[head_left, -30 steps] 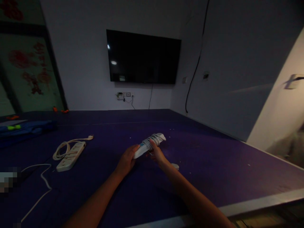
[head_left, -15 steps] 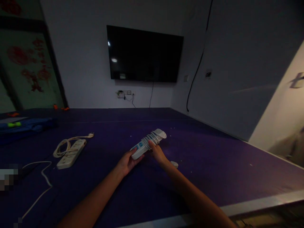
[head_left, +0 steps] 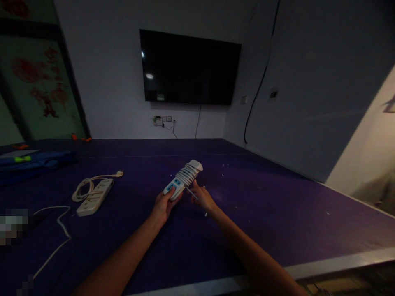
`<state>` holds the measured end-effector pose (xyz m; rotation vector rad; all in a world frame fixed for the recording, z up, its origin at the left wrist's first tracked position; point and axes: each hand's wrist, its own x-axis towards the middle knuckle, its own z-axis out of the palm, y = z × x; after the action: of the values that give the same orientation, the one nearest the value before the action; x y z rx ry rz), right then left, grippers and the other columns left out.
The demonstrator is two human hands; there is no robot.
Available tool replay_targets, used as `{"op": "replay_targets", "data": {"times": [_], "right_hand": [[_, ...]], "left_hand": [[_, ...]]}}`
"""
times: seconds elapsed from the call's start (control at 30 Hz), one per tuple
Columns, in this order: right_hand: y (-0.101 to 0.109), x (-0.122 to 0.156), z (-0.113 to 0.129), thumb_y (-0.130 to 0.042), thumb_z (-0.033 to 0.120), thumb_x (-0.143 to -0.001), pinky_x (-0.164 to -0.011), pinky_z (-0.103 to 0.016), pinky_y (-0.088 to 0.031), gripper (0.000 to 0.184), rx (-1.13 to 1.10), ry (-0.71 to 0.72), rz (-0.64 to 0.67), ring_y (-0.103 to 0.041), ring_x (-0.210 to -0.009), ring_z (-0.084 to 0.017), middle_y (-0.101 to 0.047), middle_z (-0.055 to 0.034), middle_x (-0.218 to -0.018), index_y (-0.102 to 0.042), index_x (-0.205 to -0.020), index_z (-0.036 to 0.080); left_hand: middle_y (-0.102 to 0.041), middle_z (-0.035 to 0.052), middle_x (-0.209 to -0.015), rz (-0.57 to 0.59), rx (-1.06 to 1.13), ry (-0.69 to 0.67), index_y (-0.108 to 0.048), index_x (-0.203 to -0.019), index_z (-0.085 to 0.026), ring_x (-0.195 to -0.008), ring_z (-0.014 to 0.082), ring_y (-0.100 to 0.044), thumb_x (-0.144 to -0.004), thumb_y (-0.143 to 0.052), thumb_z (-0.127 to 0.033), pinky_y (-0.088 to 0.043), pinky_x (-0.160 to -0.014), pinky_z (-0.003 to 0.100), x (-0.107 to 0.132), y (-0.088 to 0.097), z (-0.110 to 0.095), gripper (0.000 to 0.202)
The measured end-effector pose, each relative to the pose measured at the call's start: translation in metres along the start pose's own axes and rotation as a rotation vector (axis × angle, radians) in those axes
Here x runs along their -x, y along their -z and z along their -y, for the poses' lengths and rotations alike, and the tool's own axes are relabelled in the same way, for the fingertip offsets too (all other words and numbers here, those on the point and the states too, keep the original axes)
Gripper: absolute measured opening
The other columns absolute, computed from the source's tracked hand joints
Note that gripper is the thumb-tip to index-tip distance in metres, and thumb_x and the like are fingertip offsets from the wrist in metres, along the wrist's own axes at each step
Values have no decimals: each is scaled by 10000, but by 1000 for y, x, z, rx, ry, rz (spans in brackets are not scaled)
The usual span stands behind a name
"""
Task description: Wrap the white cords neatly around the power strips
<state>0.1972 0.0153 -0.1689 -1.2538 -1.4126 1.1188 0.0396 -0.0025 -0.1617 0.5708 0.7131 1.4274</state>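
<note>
A white power strip [head_left: 177, 187] with blue socket faces is tilted up above the purple surface. My left hand [head_left: 163, 205] grips its lower end, thumb on top near the sockets. White cord [head_left: 186, 174] is wound several times round the upper half of the strip. One length of the cord runs from the strip down to my right hand [head_left: 202, 197], whose fingers are closed on it just right of the strip. A small white piece pokes out below my right wrist; I cannot tell what it is.
On the left lies a second white power strip [head_left: 96, 198] with its cord coiled over it and its plug [head_left: 119, 174] behind. A thin white cable [head_left: 63, 226] curves nearby. Dark blue cloth [head_left: 46, 160] lies farther back. A television [head_left: 189, 68] hangs on the wall.
The power strip has turned, showing more of its sockets, and shifted slightly left. My right hand has moved off the windings and now holds a length of cord below them.
</note>
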Motion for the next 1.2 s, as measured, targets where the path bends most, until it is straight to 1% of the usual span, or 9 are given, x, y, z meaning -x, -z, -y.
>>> {"op": "replay_targets", "data": {"times": [0.2, 0.27, 0.37, 0.53, 0.7, 0.87, 0.97, 1.07, 1.2], "right_hand": [[-1, 3, 3, -251, 700, -821, -332, -180, -220, 672, -109, -69, -28, -356, -301, -60, -536, 0, -421, -581, -753, 118], [-3, 4, 4, -232, 675, -842, -321, -177, -227, 658, -142, -95, -16, -359, -295, -63, -561, -17, -440, -570, -762, 117], [-7, 7, 7, -219, 632, -872, -324, -182, -289, 632, -176, -139, 13, -402, -304, -78, -594, -40, -476, -570, -778, 115], [-10, 11, 14, -185, 554, -916, -364, -203, -384, 600, -308, -224, 64, -484, -351, -106, -598, -54, -505, -567, -785, 111], [-8, 13, 20, -118, 618, -889, -355, -202, -380, 663, -418, -312, 74, -505, -360, -110, -570, -40, -522, -538, -751, 124], [-6, 14, 19, -62, 691, -835, -352, -209, -374, 754, -420, -319, 121, -532, -387, -130, -598, -59, -577, -555, -916, 126], [-7, 14, 20, -63, 715, -816, -375, -212, -392, 791, -402, -299, 128, -558, -413, -134, -617, -69, -619, -567, -979, 129], [-6, 14, 21, -57, 708, -822, -386, -209, -398, 809, -383, -294, 138, -576, -431, -137, -621, -73, -625, -585, -985, 118], [-7, 15, 22, -112, 693, -840, -369, -215, -400, 774, -435, -301, 128, -571, -434, -144, -614, -76, -600, -602, -939, 102]], "left_hand": [[-697, 53, -826, 64, -170, -169, -619, -913, -127, -720, 171, -669, -579, -793, -178, -566, -687, 307, -7, 7, 12, 380], [-693, 53, -874, 59, -237, -249, -612, -954, -138, -761, 171, -665, -558, -804, -235, -552, -728, 315, -9, 10, 13, 451], [-683, 72, -952, 58, -407, -396, -602, -1001, -140, -838, 182, -655, -564, -792, -287, -523, -789, 312, -10, 12, 13, 499], [-669, 94, -1017, 107, -679, -605, -580, -1064, -142, -903, 208, -643, -637, -727, -333, -505, -816, 322, -5, 14, 11, 490], [-652, 102, -1089, 157, -908, -797, -597, -1096, -170, -982, 234, -617, -678, -690, -309, -468, -892, 359, 6, 12, 10, 451], [-659, 89, -1090, 211, -956, -860, -647, -1043, -233, -1038, 251, -592, -662, -714, -262, -404, -981, 376, 13, 13, 7, 388], [-650, 95, -1099, 286, -1019, -899, -641, -1063, -246, -1052, 257, -584, -715, -665, -255, -396, -994, 394, 10, 18, 5, 348], [-626, 104, -1145, 370, -1151, -973, -621, -1107, -244, -1080, 258, -568, -775, -583, -241, -397, -997, 411, 6, 25, 3, 335], [-589, 113, -1210, 471, -1304, -1041, -614, -1142, -243, -1135, 258, -531, -796, -517, -217, -383, -1010, 412, 2, 30, -2, 360]]}}
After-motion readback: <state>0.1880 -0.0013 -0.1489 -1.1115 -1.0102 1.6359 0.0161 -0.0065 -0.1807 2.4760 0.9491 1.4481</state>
